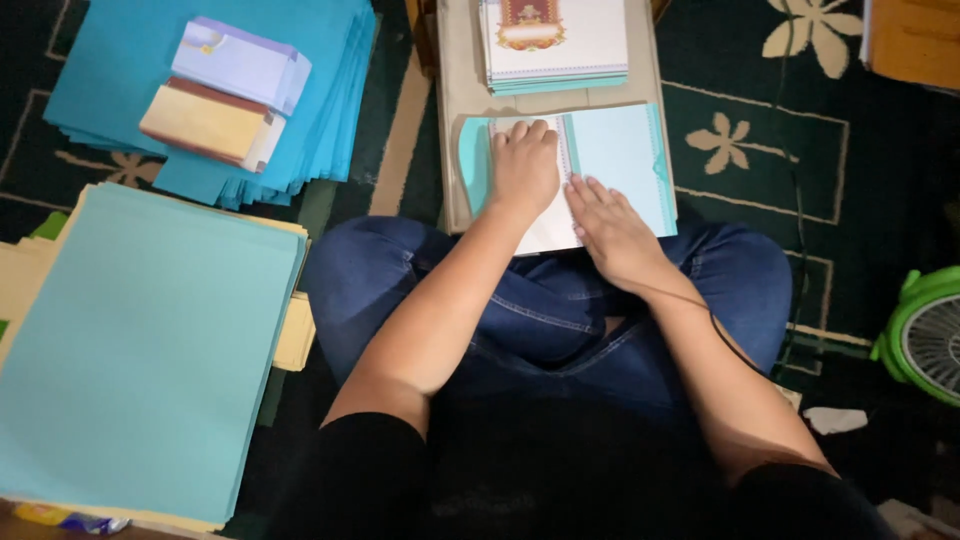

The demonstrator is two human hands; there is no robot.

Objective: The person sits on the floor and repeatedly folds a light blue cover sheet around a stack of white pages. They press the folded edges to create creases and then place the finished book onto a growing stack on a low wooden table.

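Pressing flat, the left hand lies with fingers together on the white inner sheet of a light-blue card at the near edge of the small beige table; the right hand, fingers slightly spread, holds the sheet's near right part. Card and sheet overhang the table edge toward the lap — uneven pressure could likely skew the sheet or crease the fold. No container shows — only loose stacks: finished cards at the far edge, blue paper on the floor.
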